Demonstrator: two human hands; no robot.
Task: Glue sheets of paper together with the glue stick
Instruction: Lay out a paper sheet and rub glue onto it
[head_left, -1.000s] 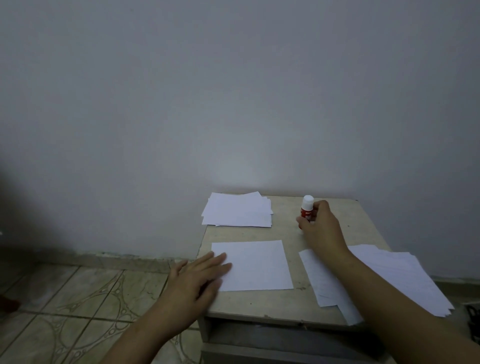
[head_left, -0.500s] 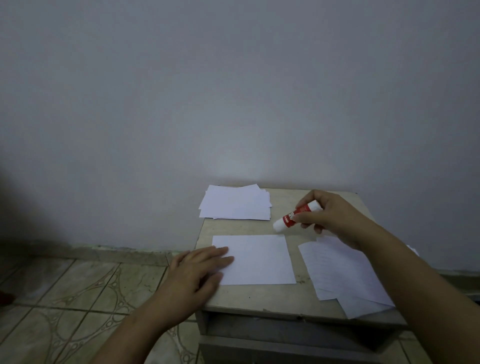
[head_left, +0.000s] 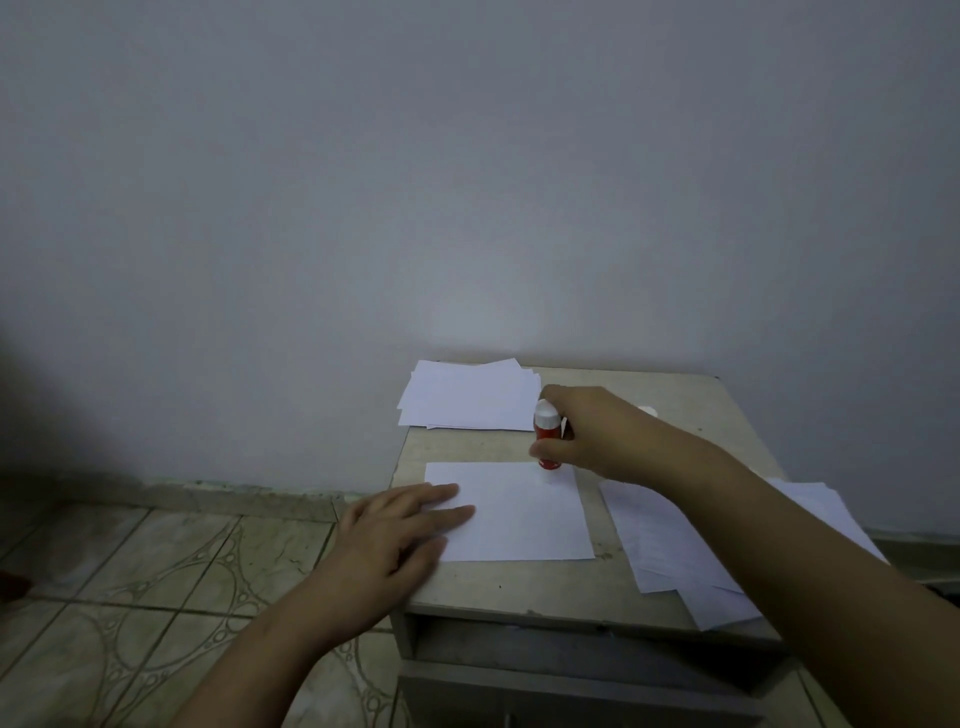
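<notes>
One sheet (head_left: 514, 512) lies mid-table (head_left: 519, 587), flat left hand (head_left: 395, 540) pressing its left edge, fingers straight. Half second back, glue stick (head_left: 547, 435) hung tilted above table in right hand (head_left: 587, 434); now upright, lower end on sheet's far right corner, fingers curled round barrel. Gluing likely starting. Tip contact hidden; cap on or off unclear. Stack (head_left: 467, 395) behind, loose sheets (head_left: 670, 540) right, partly under forearm.

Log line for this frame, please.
right hand holds glue stick upright on sheet | left hand flat on sheet
</notes>
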